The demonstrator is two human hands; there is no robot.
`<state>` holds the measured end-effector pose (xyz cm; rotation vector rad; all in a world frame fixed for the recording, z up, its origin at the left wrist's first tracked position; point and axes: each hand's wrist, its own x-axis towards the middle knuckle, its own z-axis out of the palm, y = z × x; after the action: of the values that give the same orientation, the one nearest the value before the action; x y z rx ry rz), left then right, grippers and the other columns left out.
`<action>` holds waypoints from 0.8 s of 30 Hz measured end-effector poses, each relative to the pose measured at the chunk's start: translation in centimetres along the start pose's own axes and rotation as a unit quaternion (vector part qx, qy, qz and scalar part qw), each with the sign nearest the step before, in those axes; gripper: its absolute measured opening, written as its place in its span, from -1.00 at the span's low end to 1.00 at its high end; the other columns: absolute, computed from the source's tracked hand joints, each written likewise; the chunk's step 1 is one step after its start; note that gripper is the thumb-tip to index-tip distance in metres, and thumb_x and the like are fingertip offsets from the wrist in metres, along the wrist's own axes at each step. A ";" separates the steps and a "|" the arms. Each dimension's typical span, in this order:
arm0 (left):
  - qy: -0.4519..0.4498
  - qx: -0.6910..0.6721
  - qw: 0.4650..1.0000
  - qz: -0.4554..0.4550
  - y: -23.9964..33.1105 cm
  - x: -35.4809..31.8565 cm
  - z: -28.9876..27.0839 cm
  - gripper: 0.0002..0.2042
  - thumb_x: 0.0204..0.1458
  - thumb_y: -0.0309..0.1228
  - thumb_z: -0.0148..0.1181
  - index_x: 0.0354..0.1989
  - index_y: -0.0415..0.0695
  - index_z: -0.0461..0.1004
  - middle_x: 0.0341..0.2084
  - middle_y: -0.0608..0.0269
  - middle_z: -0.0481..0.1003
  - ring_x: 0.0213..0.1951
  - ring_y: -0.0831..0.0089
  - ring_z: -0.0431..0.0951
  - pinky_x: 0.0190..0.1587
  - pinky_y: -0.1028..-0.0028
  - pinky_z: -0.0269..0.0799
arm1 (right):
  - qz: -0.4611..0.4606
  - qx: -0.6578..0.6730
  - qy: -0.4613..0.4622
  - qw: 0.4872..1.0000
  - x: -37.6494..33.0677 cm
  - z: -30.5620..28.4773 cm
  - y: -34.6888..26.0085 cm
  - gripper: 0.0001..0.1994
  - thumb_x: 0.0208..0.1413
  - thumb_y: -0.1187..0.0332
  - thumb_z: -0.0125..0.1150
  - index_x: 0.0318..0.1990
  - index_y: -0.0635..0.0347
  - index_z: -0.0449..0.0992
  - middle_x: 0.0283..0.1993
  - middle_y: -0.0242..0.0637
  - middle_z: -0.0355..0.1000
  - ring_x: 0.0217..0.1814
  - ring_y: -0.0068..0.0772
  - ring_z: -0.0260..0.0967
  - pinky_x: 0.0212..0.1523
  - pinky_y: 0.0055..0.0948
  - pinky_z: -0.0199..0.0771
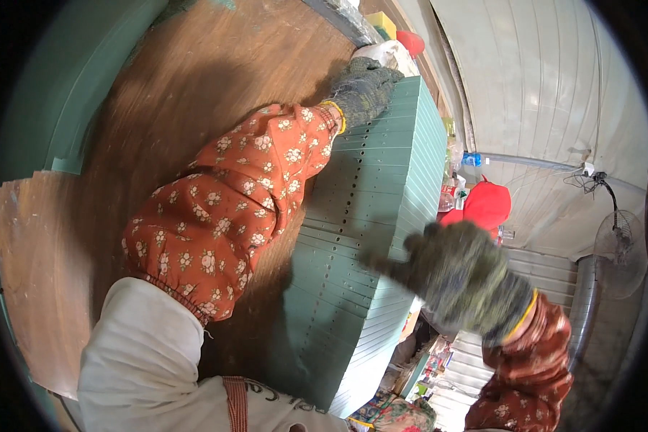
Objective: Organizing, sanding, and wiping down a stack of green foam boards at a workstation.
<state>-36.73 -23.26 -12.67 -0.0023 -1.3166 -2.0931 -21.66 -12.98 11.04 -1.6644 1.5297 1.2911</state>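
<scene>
A tall stack of pale green strips [421,165] stands on a brown wooden surface, with thin lines between its layers and a row of small dark holes along one face. At the far end of this stack is my left hand [365,90], in a dark grey-green knitted glove with a yellow cuff. Its fingers bend over the end corner and press on it. My right hand [464,277], in a matching glove, is raised over the stack's right edge. Motion blurs it; one finger points toward the stack. Whether it touches the strips or holds anything is unclear.
Beyond the stack's far end lie a white bag [389,54], a red round object [410,42] and a yellow block [380,24]. To the right are a red cloth-like item [486,205], a blue-labelled bottle [473,159] and a fan [619,252]. Green sheet metal [72,86] borders the left.
</scene>
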 end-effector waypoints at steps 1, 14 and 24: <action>0.008 0.057 0.996 0.067 1.0 0.0 1.4 -0.75 0.13 -0.43 -0.01 -0.02 -0.16 0.36 -0.36 0.21 0.46 -0.36 0.51 0.41 -0.26 0.54 0.40 | 0.073 -0.025 0.019 0.997 -0.2 -0.2 0.9 -0.68 0.16 0.30 -0.06 0.07 -0.16 0.41 -0.46 -0.32 0.43 -0.39 -0.32 0.45 -0.47 -0.32 0.48; -0.020 0.170 0.983 0.070 -0.2 1.4 2.6 -0.75 0.17 -0.35 -0.08 -0.07 -0.18 0.39 -0.13 0.18 0.47 -0.13 0.41 0.47 -0.10 0.40 0.40 | -0.052 0.181 0.009 0.982 -2.9 0.5 -4.3 -0.65 0.03 0.41 0.06 0.03 0.00 0.46 -0.48 -0.36 0.36 -0.43 -0.34 0.40 -0.54 -0.38 0.41; -0.099 0.547 0.780 0.287 -5.6 0.8 2.2 -0.70 0.17 -0.28 -0.11 0.05 0.02 0.38 -0.06 0.14 0.45 -0.09 0.28 0.47 -0.04 0.33 0.38 | 0.284 0.121 0.215 0.926 1.8 6.4 11.6 -0.43 0.05 0.52 -0.03 0.22 -0.33 0.27 -0.46 -0.25 0.40 -0.46 -0.22 0.41 -0.43 -0.31 0.46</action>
<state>-41.02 -20.32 -15.77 -0.1122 -2.1440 -0.6328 -34.75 -10.78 9.37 -1.4530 2.4624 0.9588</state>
